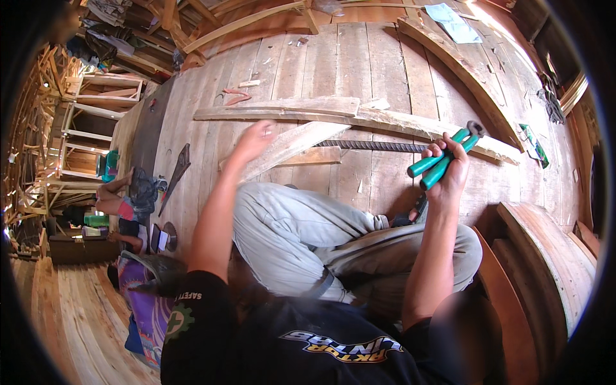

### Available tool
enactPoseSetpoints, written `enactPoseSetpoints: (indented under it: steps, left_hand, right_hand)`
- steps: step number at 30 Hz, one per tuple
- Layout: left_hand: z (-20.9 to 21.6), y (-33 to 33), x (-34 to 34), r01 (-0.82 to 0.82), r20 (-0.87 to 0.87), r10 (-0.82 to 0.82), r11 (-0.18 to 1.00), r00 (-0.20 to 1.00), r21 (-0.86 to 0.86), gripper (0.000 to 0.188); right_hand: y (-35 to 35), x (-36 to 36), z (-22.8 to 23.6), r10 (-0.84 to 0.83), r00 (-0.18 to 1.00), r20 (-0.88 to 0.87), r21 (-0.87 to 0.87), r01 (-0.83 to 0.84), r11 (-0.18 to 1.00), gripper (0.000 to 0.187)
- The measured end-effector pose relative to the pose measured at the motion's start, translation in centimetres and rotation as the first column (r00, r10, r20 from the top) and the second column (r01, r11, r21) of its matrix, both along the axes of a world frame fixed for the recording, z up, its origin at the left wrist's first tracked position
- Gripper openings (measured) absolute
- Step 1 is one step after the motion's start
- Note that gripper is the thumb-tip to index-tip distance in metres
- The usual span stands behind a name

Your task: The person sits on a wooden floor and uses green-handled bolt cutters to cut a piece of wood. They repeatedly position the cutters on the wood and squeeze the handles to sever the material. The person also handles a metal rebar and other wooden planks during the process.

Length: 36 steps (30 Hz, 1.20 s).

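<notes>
My right hand (451, 165) grips a pair of pincers (438, 168) by its green handles, its dark jaws pointing up and to the right. Beneath it lies the right end of a ribbed steel bar (378, 146). My left hand (256, 138), smeared by motion, is over the left end of a pale, slanting board (295, 151); whether it touches the wood I cannot tell. The board crosses the bar's left end. Just beyond runs a long, narrow plank (410, 123) with a shorter strip (321, 105) along it.
A red-handled tool (237, 96) lies beyond my left hand. A thick curved beam (465, 77) is at the far right, near a blue cloth (452, 23). Curved timber (552, 250) is stacked at my right. To the left are a handsaw (175, 178) and another person's legs (119, 196).
</notes>
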<state>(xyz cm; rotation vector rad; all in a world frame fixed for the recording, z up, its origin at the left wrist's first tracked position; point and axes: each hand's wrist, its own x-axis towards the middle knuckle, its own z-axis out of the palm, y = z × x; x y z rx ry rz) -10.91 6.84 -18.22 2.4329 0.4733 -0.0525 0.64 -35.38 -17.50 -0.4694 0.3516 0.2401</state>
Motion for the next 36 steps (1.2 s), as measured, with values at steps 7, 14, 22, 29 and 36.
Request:
enactPoseSetpoints:
  steps: [7,14,22,29,36]
  left_hand:
    - [-11.7,-12.1,4.7,0.398,-0.367,-0.228,0.769,0.902,0.501,0.047]
    - [-14.6,-12.4,4.0,0.427,-0.268,-0.334,0.679,0.904,0.597,0.036]
    - [-9.6,-15.0,1.5,0.624,-0.483,-0.451,0.723,0.751,0.294,0.037]
    - [-5.6,-11.8,0.7,0.506,-0.236,-0.468,0.853,0.851,0.132,0.055]
    - [7.7,-7.8,1.3,0.339,0.118,-0.326,0.934,0.938,-0.115,0.052]
  right_hand:
    - [0.1,0.2,-2.8,0.001,0.999,-0.035,-0.012,-0.001,1.0,0.011]
    - [-0.7,1.7,-4.6,-0.047,0.999,0.017,-0.056,0.048,0.997,0.015]
    - [-0.4,1.2,-3.2,-0.003,1.0,0.031,-0.008,0.004,1.0,0.005]
    - [-0.8,1.3,-4.0,-0.031,0.999,0.018,-0.003,0.031,1.0,0.013]
    - [-1.6,1.5,-4.0,-0.106,0.994,0.008,0.024,0.105,0.994,0.011]
